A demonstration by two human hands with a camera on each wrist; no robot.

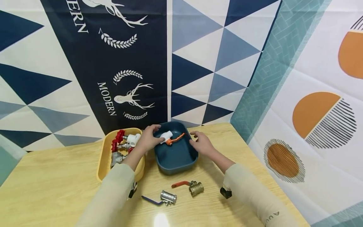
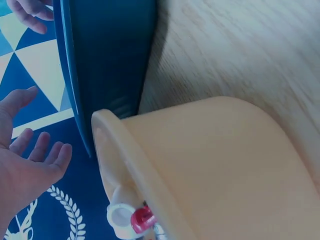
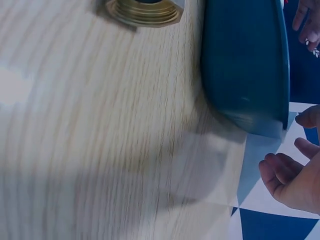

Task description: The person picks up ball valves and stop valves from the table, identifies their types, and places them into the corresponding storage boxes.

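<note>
A dark blue tub [image 1: 175, 157] stands against the back wall, holding a white plastic valve [image 1: 166, 136] with an orange lever. My left hand [image 1: 150, 138] hovers at the tub's left rim, its thumb near the white valve. In the left wrist view the fingers [image 2: 50, 155] are spread, with nothing between them and the thumb. Beside the right rim is my right hand [image 1: 202, 144], fingers loosely bent and holding nothing. In front of the tub lie a brass ball valve [image 1: 196, 189] with a red lever and a silver ball valve [image 1: 168, 197] with a blue lever.
A yellow tub [image 1: 100, 170] stands left of the blue one, below my left forearm. Several valves [image 1: 122, 145] with red handwheels lie in it. A patterned cloth [image 1: 193, 63] hangs behind the wooden table [image 1: 56, 186]; another covers the right side.
</note>
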